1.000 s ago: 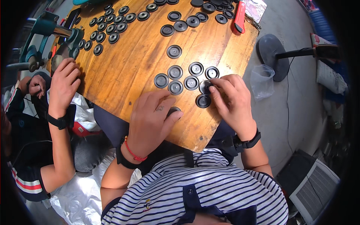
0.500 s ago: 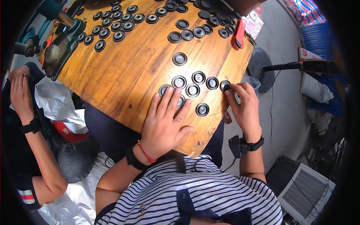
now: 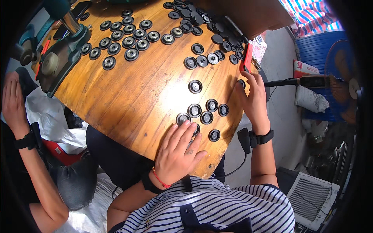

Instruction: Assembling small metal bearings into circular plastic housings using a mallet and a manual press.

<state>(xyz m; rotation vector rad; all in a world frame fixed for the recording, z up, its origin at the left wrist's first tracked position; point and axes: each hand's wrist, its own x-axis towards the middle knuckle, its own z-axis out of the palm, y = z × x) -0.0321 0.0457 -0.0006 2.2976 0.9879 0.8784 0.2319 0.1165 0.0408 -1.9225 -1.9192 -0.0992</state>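
Observation:
My left hand [image 3: 176,153] lies flat on the round wooden table [image 3: 128,97], fingers spread, fingertips touching a cluster of black round discs [image 3: 206,117]. One disc [image 3: 214,135] sits just right of that hand near the table edge. My right hand [image 3: 253,97] is at the table's right edge, its fingers closed around a single black disc [image 3: 241,82]. A lone disc [image 3: 195,86] lies a little farther in.
Several more discs lie in rows at the far left [image 3: 124,39] and in a pile at the far right [image 3: 210,23]. A green press [image 3: 58,50] stands at the left edge, a red tool [image 3: 247,57] at the right. Another person's hand [image 3: 11,101] is at left; a fan [image 3: 342,85] stands right.
My right hand moved from the disc cluster out to the table's right edge, taking one disc along. My left hand slid a little toward me, off most of the cluster. The other person's hand left the table.

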